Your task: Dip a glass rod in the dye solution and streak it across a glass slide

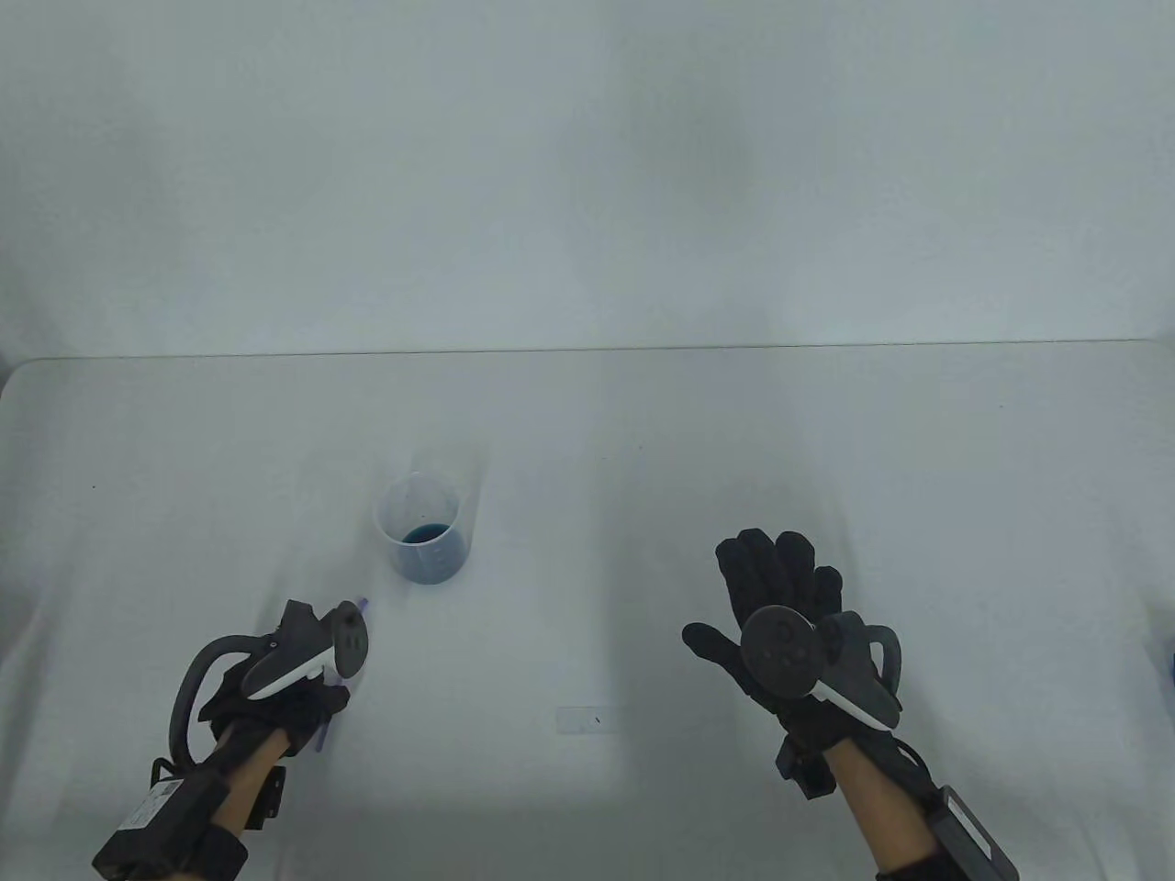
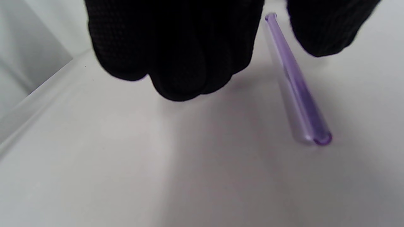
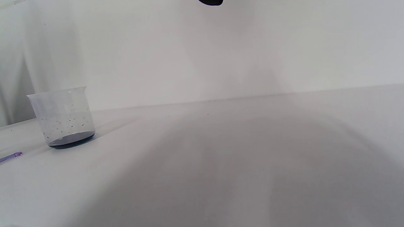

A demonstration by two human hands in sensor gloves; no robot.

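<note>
A clear beaker (image 1: 424,537) with a little dark blue dye stands left of the table's middle; it also shows in the right wrist view (image 3: 63,118). A purple glass rod (image 1: 361,607) lies on the table under my left hand (image 1: 307,702). In the left wrist view the rod (image 2: 296,85) lies between my curled fingers (image 2: 176,63) and my thumb (image 2: 322,31), neither plainly touching it. Its tip shows in the right wrist view (image 3: 14,155). A clear glass slide (image 1: 587,720) lies flat near the front middle. My right hand (image 1: 771,587) is open and empty, fingers spread, right of the slide.
The white table (image 1: 826,440) ends at a far edge against a pale wall. A small dark blue thing (image 1: 1171,663) shows at the right edge of the table view.
</note>
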